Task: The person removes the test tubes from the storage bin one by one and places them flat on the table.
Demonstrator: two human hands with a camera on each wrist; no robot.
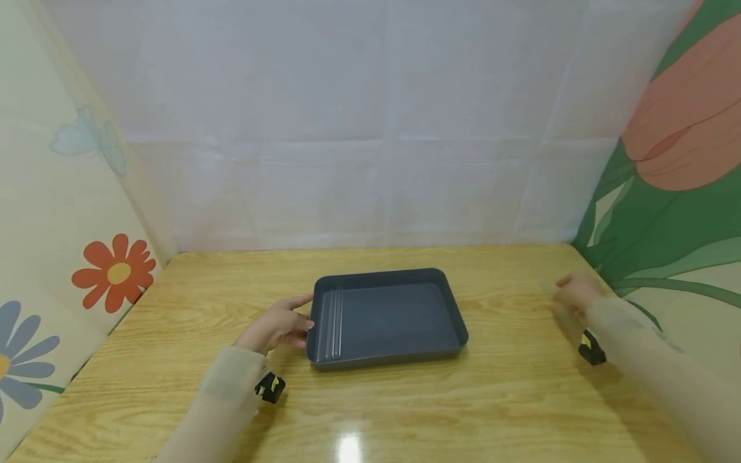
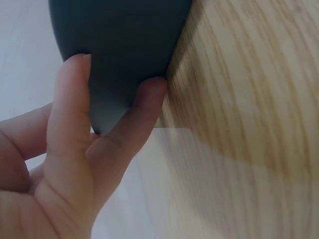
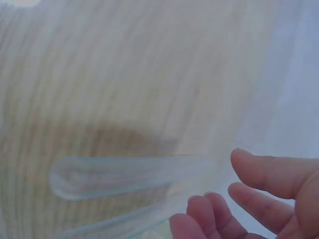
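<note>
A dark grey rectangular tray with raised ribs along its left side lies on the wooden table. My left hand is at its left end, fingers spread and their tips touching the outer wall. Close up in the left wrist view, fingertips press flat on that dark wall. Off to the right, my right hand holds a clear plastic piece over the table. The right wrist view shows two long rounded arms of this clear piece, converging toward the thumb and fingers.
The wooden table reaches back to a white sheet. A flower-printed panel borders the left side, and a tulip-printed panel stands close beside the right hand. Both wrists carry a small black device.
</note>
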